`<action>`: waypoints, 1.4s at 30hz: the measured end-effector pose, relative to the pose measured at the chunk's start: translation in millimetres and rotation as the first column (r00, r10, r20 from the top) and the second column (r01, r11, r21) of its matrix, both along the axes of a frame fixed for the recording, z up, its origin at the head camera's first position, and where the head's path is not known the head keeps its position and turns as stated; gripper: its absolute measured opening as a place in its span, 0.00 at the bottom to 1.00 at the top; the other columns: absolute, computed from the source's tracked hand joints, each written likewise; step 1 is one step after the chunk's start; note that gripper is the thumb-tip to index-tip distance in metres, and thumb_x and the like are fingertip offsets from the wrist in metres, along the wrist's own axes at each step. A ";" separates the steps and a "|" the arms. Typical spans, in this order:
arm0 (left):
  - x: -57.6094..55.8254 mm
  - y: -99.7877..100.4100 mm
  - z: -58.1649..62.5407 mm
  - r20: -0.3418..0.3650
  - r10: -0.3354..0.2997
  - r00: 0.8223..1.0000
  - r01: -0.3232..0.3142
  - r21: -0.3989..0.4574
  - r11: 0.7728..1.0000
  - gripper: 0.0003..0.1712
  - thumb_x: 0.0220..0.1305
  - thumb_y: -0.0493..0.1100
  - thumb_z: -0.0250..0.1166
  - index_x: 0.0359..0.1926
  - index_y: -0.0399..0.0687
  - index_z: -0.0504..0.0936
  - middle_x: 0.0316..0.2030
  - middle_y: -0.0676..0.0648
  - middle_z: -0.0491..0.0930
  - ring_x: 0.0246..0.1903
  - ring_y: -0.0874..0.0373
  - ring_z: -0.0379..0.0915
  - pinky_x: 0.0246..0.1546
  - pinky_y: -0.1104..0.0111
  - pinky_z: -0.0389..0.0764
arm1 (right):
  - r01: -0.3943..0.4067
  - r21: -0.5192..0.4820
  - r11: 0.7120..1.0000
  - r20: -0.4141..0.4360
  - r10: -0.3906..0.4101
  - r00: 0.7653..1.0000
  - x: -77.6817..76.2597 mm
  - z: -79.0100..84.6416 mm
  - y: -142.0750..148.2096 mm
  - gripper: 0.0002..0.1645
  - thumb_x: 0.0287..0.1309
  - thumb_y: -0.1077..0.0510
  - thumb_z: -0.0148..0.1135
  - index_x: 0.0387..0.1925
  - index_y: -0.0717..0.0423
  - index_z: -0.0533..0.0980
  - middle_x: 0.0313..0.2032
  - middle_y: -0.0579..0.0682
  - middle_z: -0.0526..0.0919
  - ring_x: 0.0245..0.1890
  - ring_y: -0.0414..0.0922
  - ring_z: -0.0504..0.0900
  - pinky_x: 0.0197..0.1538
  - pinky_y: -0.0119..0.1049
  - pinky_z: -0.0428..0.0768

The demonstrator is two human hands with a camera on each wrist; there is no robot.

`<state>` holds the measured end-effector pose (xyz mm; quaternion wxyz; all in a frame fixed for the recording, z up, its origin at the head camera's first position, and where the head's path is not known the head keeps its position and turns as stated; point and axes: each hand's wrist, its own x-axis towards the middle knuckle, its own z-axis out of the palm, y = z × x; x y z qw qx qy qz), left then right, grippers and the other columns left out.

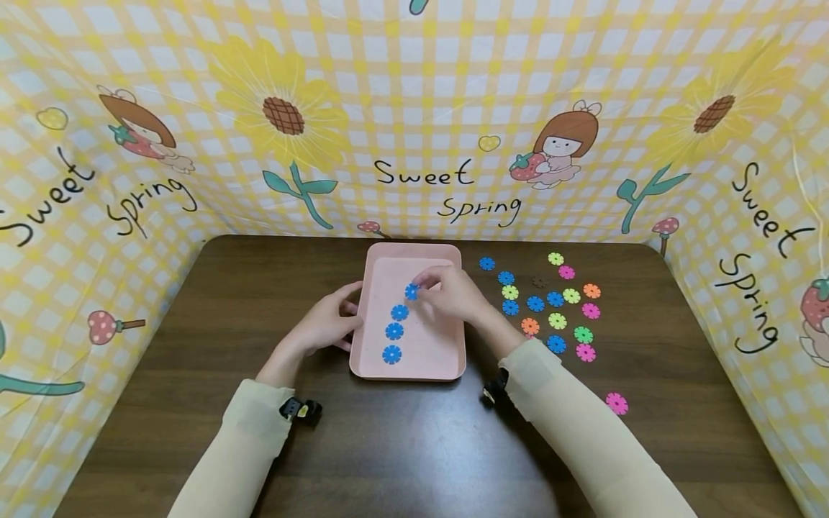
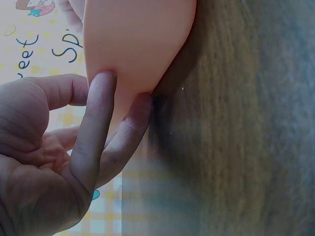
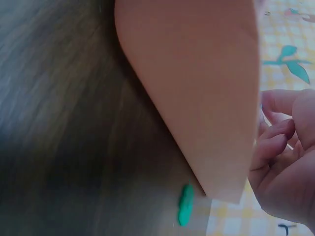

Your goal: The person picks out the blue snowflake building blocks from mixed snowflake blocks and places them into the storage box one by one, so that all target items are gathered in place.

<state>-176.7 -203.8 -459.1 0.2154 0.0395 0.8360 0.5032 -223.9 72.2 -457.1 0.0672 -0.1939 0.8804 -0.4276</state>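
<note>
My right hand (image 1: 450, 291) is over the pink tray (image 1: 427, 370), pinching a blue notched plastic disc (image 1: 411, 291) between thumb and fingers. Inside the tray, three more blue discs (image 1: 394, 331) form a column leading up towards the pinched one. My left hand (image 1: 327, 320) is at the tray's left side. In the left wrist view, its extended fingers (image 2: 101, 93) touch the outer wall. From the right wrist view, the tray wall (image 3: 197, 93) hides the disc, and the curled fingers (image 3: 270, 147) show beyond the rim.
Scattered right of the tray lie several notched discs in blue, yellow (image 1: 557, 321), orange (image 1: 592, 291), pink (image 1: 591, 311) and green (image 1: 583, 334). One pink disc (image 1: 617, 403) sits nearer the front, beside the right sleeve. A checked cloth (image 1: 414, 129) walls the dark wooden table (image 1: 194, 432).
</note>
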 end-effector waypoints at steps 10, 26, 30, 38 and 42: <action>1.0 0.1 1.7 0.004 0.005 1.000 -0.005 0.000 1.000 0.43 0.72 0.35 0.60 0.83 0.49 0.53 0.56 0.31 0.72 0.36 0.47 0.83 0.28 0.56 0.89 | 0.027 0.111 0.993 0.042 -0.031 0.999 -2.9 -5.7 -25.2 0.08 0.67 0.58 0.67 0.45 0.54 0.87 0.39 0.47 0.86 0.42 0.44 0.82 0.50 0.41 0.83; 1.7 1.1 1.8 -0.001 0.013 1.000 -0.013 -0.006 1.000 0.43 0.71 0.34 0.60 0.82 0.49 0.54 0.55 0.31 0.72 0.38 0.46 0.82 0.28 0.55 0.89 | 0.088 0.207 0.974 0.019 -0.093 0.995 0.4 -1.1 -23.1 0.12 0.69 0.53 0.66 0.51 0.48 0.85 0.43 0.45 0.86 0.42 0.44 0.83 0.49 0.45 0.83; 1.9 0.6 1.2 -0.003 0.017 1.000 -0.017 -0.013 1.000 0.43 0.71 0.34 0.60 0.82 0.49 0.54 0.55 0.31 0.72 0.38 0.46 0.82 0.28 0.56 0.89 | 0.087 0.163 0.983 -0.008 -0.087 0.996 -1.6 4.1 -13.4 0.13 0.69 0.53 0.65 0.52 0.50 0.86 0.42 0.44 0.86 0.41 0.44 0.82 0.47 0.44 0.83; 2.4 1.0 1.7 -0.008 0.015 1.000 -0.015 -0.013 1.000 0.43 0.71 0.34 0.60 0.82 0.49 0.54 0.55 0.31 0.72 0.38 0.46 0.82 0.28 0.56 0.89 | 0.128 0.083 0.988 -0.072 -0.122 0.990 -9.5 14.5 17.6 0.15 0.71 0.52 0.64 0.53 0.53 0.85 0.42 0.46 0.86 0.39 0.46 0.80 0.42 0.43 0.79; 2.3 1.5 1.9 -0.005 0.015 1.000 -0.015 -0.012 1.000 0.43 0.71 0.34 0.60 0.82 0.49 0.54 0.55 0.31 0.72 0.38 0.46 0.82 0.28 0.56 0.89 | 0.186 0.031 0.982 -0.102 -0.182 0.978 -15.1 15.9 34.2 0.14 0.71 0.51 0.64 0.52 0.52 0.85 0.43 0.47 0.86 0.39 0.50 0.79 0.43 0.45 0.78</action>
